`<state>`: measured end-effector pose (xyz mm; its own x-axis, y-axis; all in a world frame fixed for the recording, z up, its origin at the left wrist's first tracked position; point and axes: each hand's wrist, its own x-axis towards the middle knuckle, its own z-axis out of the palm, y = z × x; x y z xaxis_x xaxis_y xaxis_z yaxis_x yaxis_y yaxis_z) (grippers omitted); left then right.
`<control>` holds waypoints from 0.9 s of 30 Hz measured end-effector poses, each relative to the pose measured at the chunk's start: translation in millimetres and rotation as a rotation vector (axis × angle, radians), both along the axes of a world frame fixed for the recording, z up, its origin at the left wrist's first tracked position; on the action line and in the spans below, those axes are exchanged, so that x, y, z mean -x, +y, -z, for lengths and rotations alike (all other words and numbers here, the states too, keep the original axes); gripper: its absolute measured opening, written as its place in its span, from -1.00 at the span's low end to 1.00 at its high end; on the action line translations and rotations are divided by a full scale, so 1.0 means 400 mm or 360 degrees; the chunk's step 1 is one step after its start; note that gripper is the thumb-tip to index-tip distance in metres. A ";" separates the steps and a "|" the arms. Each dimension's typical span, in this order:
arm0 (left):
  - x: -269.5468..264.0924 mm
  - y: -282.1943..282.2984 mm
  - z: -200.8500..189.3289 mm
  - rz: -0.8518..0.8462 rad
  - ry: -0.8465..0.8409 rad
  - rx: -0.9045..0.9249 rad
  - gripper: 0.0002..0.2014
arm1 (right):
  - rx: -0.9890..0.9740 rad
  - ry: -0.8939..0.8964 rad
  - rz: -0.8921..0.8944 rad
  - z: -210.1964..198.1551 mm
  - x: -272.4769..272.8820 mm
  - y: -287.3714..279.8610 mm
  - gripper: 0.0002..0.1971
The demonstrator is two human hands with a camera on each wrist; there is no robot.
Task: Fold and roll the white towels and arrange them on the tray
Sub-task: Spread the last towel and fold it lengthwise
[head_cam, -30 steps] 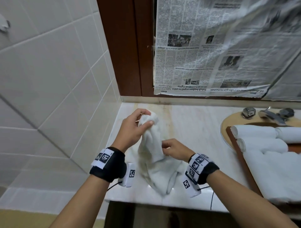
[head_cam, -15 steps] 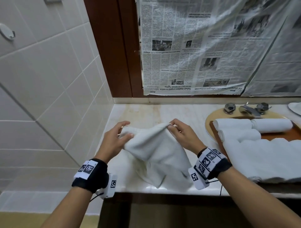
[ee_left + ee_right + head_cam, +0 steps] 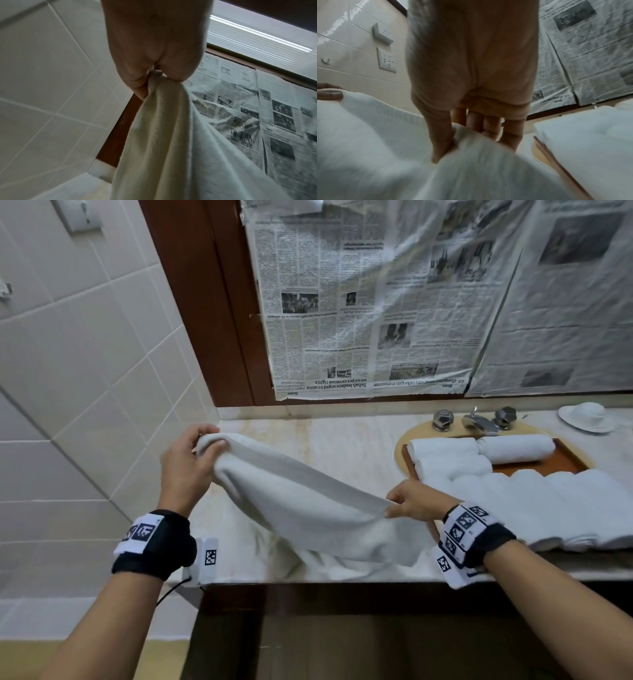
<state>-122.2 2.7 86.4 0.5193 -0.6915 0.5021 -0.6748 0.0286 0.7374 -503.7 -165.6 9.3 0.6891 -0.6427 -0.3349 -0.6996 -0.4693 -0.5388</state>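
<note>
Marble-look pale stone counter (image 3: pixel 342 440) under a newspaper-covered mirror (image 3: pixel 394 302) is where this step happens, with white glazed wall tiles (image 3: pixel 85 371) closing in on the left. Start from each grip: the left hand (image 3: pixel 186 470) has thumb and curled fingers closed on one top corner of the white terry hand towel (image 3: pixel 301 508), cloth bunched in the pinch (the left wrist view shows it squeezed tight), while the right hand (image 3: pixel 416 503) pinches the opposite corner between thumb and fingertips, lower and nearer the body. Between them the top hem runs almost taut, and the rest of the towel droops onto the counter's front edge, its lower part rumpled there.

To do this well, I would level the two corners, pull the hem straight without stretching it, and give a light shake so the bottom hangs free before laying it flat on the bare stone to the left. The pinches should sit right at the corners; the left one looks gathered and may need sliding outward, or the fold will go skewed.

Outward to the right, the brown wooden tray (image 3: pixel 568 460) over the sink carries several rolled white towels (image 3: pixel 513 448), with unrolled ones (image 3: pixel 548 508) lying across its near half, just beside the right wrist.
</note>
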 end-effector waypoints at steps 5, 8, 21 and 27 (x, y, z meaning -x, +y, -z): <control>-0.026 0.036 0.053 -0.0344 0.0174 -0.0005 -0.85 | 0.0210 -0.0097 0.0297 0.039 0.056 0.018 -0.66; -0.040 0.058 0.080 -0.0404 0.0134 -0.0124 -0.83 | 0.0337 -0.0363 0.0475 0.010 0.059 0.027 -0.66; -0.058 -0.017 0.112 -0.0252 0.0251 -0.0212 -0.83 | 0.0296 -0.0817 0.0627 -0.169 -0.060 -0.036 -0.81; -0.016 -0.080 0.240 -0.0028 0.0203 -0.0542 -0.76 | 0.0163 -0.0762 0.0698 -0.029 -0.198 0.010 -0.75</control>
